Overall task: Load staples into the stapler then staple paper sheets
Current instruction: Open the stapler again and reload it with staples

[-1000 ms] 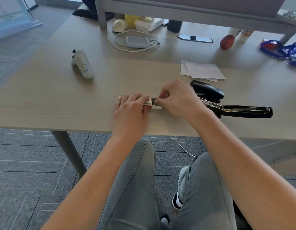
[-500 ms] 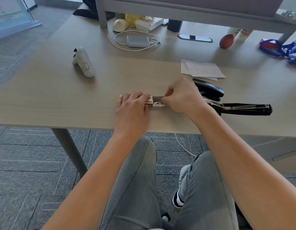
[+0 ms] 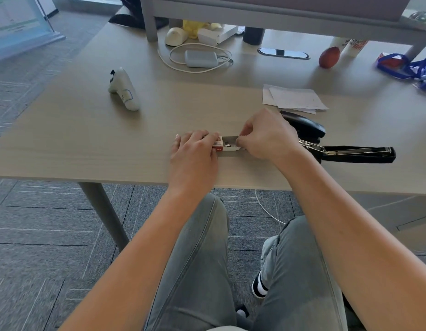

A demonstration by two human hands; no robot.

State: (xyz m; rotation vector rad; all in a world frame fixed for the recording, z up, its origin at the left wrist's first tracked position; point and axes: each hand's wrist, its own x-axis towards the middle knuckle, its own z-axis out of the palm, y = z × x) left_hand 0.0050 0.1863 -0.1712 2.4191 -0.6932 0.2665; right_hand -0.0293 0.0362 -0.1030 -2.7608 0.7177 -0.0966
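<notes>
A small red and white staple box (image 3: 219, 146) lies near the table's front edge, its inner tray (image 3: 230, 145) slid out to the right. My left hand (image 3: 195, 152) presses down on the box's sleeve. My right hand (image 3: 267, 137) pinches the right end of the tray, where a strip of staples shows. To the right lies a black stapler (image 3: 345, 151), swung fully open with its metal magazine exposed. White paper sheets (image 3: 294, 99) lie behind it.
A white game controller (image 3: 123, 90) lies at the left. At the back are a charger with coiled cable (image 3: 200, 58), a reddish fruit (image 3: 329, 57), blue wrappers (image 3: 408, 68) and a grey shelf frame (image 3: 279, 14). The table edge (image 3: 135, 179) is close to my hands.
My right hand has drawn the inner tray further out of the box to the right. The left hand has stayed on the sleeve and the stapler has not moved.
</notes>
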